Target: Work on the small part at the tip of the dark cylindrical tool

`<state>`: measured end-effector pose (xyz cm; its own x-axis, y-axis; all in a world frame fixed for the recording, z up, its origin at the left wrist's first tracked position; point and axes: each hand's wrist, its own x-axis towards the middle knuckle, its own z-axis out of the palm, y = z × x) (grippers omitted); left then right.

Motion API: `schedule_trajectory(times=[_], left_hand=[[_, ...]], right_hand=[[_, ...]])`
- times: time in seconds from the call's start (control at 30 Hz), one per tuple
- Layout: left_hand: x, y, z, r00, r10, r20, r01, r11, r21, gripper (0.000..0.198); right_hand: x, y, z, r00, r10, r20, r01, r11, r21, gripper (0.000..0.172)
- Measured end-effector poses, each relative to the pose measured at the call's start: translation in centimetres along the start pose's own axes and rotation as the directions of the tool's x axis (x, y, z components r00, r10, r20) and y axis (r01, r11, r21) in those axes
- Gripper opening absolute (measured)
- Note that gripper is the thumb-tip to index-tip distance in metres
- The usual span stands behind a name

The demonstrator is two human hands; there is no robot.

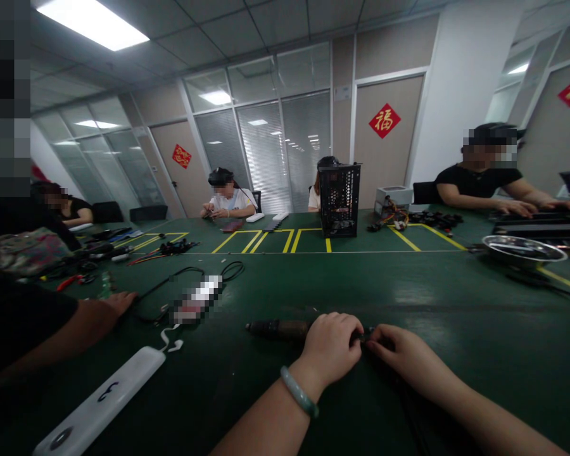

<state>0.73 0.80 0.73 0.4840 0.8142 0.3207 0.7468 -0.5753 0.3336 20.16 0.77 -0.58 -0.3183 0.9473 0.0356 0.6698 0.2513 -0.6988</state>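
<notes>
We are logging the left hand (330, 351), a pale green bangle (299, 391) on its wrist, clenching over a dark cylindrical tool (278, 330) lying on the green table (456, 405), while the right hand (403, 362) is pinching the tool's right end. To the left, a white power bank (99, 399) marked "3" is lying beside white earphones (171, 342). Beyond it, a co-worker's hand (121, 303) is resting near a black cable (171, 291). Farther right, a steel bowl (525, 250) is sitting on the table; far off, a black mesh computer case (339, 199) is standing upright before seated co-workers (230, 193).
</notes>
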Motion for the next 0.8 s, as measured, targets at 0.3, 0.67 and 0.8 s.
schedule_trajectory(times=[0.3, 0.67, 0.8], left_hand=[[0.02, -0.07, 0.25, 1.0, 0.01, -0.023, -0.01, 1.0, -0.009, 0.017], [0.08, 0.03, 0.03, 1.0, 0.008, 0.0, -0.008, 1.0, -0.004, 0.016], [0.1, 0.09, 0.05, 1.0, -0.016, 0.015, 0.016, 1.0, 0.021, 0.016]], right_hand=[[0.02, 0.09, 0.0, 1.0, -0.002, 0.003, 0.002, 1.0, -0.013, 0.017], [-0.01, 0.15, 0.01, 1.0, -0.002, -0.002, 0.002, 1.0, -0.005, 0.018], [0.0, -0.08, -0.12, 1.0, 0.006, -0.007, -0.006, 1.0, -0.012, 0.018]])
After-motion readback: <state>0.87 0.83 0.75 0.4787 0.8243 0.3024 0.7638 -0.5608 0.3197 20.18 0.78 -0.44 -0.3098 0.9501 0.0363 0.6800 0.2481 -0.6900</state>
